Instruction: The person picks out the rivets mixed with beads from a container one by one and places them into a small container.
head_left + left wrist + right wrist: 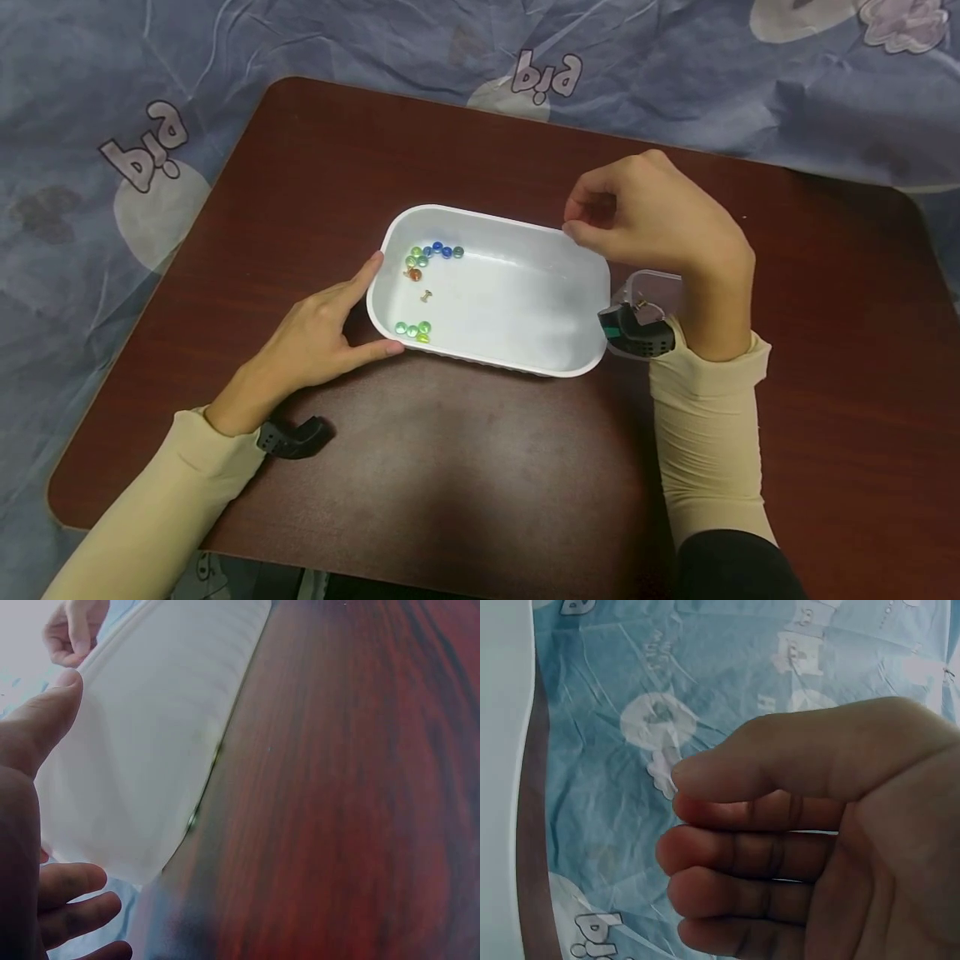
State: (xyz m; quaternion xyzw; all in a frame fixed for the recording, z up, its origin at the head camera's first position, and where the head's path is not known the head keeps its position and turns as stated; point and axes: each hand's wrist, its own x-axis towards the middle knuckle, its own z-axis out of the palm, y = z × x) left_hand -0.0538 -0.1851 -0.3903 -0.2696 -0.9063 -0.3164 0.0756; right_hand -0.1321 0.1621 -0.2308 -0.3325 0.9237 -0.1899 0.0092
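A white tray (525, 287) lies on the table. Clustered along its left end are several blue glass beads (438, 247) and green glass beads (412, 331). Near them sit a brown bead (415, 274) and a small gold spool-shaped piece (426, 296). My left hand (307, 333) touches the tray's left end, thumb and fingers spread along the outer wall. Over the tray's far right rim is my right hand (648, 212). Its fingers bend in and the thumb tip meets the forefinger (712, 812); nothing shows between them.
A clear plastic box (660, 287) stands right of the tray, partly hidden by the right wrist's black camera (637, 333); a small gold piece shows inside. The brown wooden table (480, 467) has a patterned blue cloth (360, 42) beyond it.
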